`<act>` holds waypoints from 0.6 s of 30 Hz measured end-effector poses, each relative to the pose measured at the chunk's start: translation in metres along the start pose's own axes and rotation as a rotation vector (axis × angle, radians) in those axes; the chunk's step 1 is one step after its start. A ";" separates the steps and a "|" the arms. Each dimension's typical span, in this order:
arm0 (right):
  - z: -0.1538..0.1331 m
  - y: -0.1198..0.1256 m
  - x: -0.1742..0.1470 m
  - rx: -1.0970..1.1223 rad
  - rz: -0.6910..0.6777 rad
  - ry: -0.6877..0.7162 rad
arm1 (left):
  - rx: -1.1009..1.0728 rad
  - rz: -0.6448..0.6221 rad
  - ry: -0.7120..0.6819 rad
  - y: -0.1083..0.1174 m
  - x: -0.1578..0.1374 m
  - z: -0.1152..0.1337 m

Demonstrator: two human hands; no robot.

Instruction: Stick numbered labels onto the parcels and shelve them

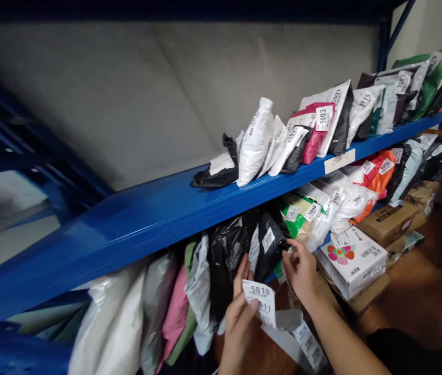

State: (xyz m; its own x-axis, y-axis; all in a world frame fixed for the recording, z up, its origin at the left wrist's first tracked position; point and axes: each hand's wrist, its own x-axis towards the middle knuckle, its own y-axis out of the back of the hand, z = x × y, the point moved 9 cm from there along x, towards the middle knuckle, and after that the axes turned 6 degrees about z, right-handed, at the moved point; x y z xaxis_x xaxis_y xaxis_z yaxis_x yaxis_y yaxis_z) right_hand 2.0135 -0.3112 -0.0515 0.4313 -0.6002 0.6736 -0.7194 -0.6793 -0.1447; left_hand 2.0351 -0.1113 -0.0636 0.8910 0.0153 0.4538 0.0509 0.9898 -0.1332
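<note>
My left hand (238,317) is closed on a strip of white number labels (259,300), the thumb pressing it; 5010 can be read on it. The strip curls down to the right, where more printed labels (307,341) hang. Its raised fingers are at a black plastic parcel (229,250) on the lower shelf. My right hand (302,268) pinches the right edge of a dark mailer bag (271,258) that bears a white number sticker (268,238). A green and white parcel (298,216) labelled 5006 stands just beyond that hand.
A blue shelf (146,208) crosses the view above my hands, with labelled parcels (256,143) standing on it. Grey, pink and white bags (119,317) fill the lower left. A white box with a flower print (356,265) and brown cartons (389,221) are at right, above the reddish floor (432,281).
</note>
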 end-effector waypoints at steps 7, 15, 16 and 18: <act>-0.041 -0.019 0.045 -0.130 -0.135 0.343 | 0.140 -0.226 0.061 -0.036 0.011 -0.001; 0.008 -0.047 0.059 -0.063 -0.497 0.220 | -0.177 0.105 0.036 -0.015 0.040 -0.002; 0.010 -0.044 0.058 -0.065 -0.493 0.223 | -0.221 0.172 -0.004 -0.006 0.042 0.003; 0.011 -0.039 0.054 -0.082 -0.482 0.241 | -0.273 0.249 -0.041 0.005 0.044 0.011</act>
State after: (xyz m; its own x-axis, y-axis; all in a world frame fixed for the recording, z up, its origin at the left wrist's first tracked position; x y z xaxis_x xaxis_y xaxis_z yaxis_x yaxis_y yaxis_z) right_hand 2.0707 -0.3218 -0.0170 0.5924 -0.1088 0.7982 -0.5153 -0.8128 0.2717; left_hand 2.0697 -0.1039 -0.0346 0.8725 0.2619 0.4125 -0.0414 0.8808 -0.4717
